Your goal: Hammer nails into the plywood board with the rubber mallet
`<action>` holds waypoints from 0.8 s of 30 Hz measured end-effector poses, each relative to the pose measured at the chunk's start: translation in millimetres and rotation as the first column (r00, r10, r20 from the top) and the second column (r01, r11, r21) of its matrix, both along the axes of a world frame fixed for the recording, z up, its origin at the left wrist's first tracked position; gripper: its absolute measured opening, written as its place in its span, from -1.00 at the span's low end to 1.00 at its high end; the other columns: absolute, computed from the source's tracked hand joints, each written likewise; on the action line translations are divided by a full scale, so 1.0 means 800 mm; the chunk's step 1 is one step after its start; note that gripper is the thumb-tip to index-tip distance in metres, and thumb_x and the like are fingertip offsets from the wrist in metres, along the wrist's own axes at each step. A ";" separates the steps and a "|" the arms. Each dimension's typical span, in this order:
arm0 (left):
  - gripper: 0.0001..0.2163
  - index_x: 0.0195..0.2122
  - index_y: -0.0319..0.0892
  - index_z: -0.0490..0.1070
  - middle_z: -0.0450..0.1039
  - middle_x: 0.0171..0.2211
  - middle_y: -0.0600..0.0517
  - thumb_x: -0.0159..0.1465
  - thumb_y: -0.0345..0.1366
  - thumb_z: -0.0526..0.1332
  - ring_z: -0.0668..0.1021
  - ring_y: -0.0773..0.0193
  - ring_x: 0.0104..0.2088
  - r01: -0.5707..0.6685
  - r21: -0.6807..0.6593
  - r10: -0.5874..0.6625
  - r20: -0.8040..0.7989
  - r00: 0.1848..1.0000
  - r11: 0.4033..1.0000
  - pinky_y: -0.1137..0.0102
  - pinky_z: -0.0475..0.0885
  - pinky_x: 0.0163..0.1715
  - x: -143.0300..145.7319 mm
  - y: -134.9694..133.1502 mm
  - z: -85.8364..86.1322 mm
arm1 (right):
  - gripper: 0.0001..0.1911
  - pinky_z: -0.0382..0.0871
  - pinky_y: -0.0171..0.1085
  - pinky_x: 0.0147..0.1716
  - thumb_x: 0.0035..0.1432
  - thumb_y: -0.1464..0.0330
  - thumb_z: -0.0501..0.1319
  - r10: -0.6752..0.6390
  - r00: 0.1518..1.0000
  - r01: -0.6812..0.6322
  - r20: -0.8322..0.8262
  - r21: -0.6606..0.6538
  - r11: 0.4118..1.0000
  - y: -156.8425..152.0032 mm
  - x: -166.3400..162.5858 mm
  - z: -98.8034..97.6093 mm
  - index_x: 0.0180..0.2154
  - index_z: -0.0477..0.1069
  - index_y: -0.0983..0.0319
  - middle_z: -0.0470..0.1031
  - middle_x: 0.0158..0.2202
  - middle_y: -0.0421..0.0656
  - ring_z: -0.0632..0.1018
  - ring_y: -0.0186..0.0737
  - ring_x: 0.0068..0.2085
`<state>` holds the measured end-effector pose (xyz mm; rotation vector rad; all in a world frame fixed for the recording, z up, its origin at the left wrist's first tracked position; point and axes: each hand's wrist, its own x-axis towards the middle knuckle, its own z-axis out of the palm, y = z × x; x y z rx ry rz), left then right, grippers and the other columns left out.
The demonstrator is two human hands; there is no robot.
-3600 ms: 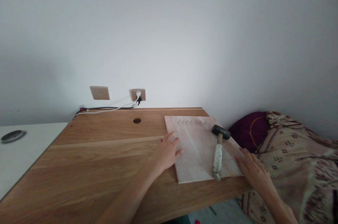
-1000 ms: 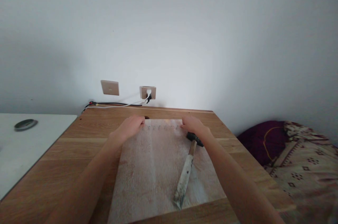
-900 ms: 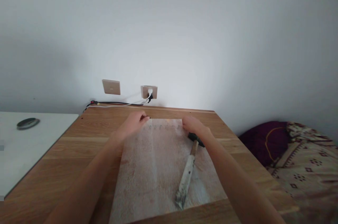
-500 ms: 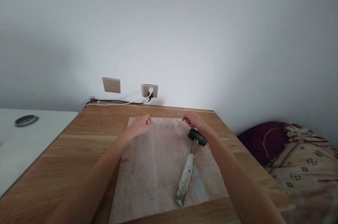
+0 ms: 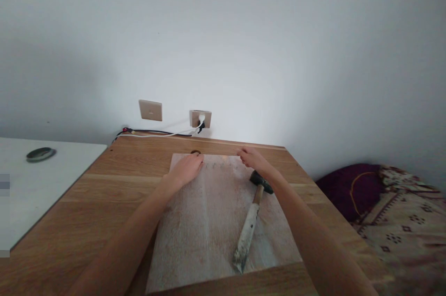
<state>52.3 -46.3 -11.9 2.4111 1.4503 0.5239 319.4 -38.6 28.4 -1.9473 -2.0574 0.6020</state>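
Note:
A pale, worn wooden board point(image 5: 223, 212) lies flat, with a row of small thin nails point(image 5: 219, 165) near its far edge. My left hand point(image 5: 188, 168) is at the board's far left, back up, fingers curled down. A small brown round thing point(image 5: 195, 152) shows just beyond its knuckles; whether the fingers grip it is hidden. My right hand point(image 5: 252, 159) hovers at the far right edge, fingers curled together; anything between them is too small to make out. Below it rests a mallet point(image 5: 249, 231) with a black head and white-smeared wooden handle, its head partly behind my right forearm.
The board lies on a wooden table point(image 5: 114, 194) against a white wall. Black and white cables point(image 5: 156, 134) run along the back to a wall socket point(image 5: 201, 119). A white table point(image 5: 31, 184) with a round dish point(image 5: 40, 154) adjoins at left; patterned fabric point(image 5: 404, 221) lies at right.
My left hand has turned palm down and its fingers have curled in at the far edge, where the brown round thing now shows. The right hand has shifted slightly left.

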 end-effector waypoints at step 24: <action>-0.76 -0.08 -0.25 0.53 0.58 -0.06 -0.28 0.45 -0.32 0.08 0.61 -0.07 -0.02 0.065 0.075 -0.049 -0.194 0.980 0.995 0.17 0.46 -0.04 0.028 0.001 -0.003 | -0.56 0.42 -0.27 -0.32 0.46 0.31 -0.15 0.009 1.000 -0.009 0.001 0.202 0.979 -0.006 -0.025 0.005 -0.16 0.48 0.30 0.62 -0.22 0.09 0.61 -0.14 -0.27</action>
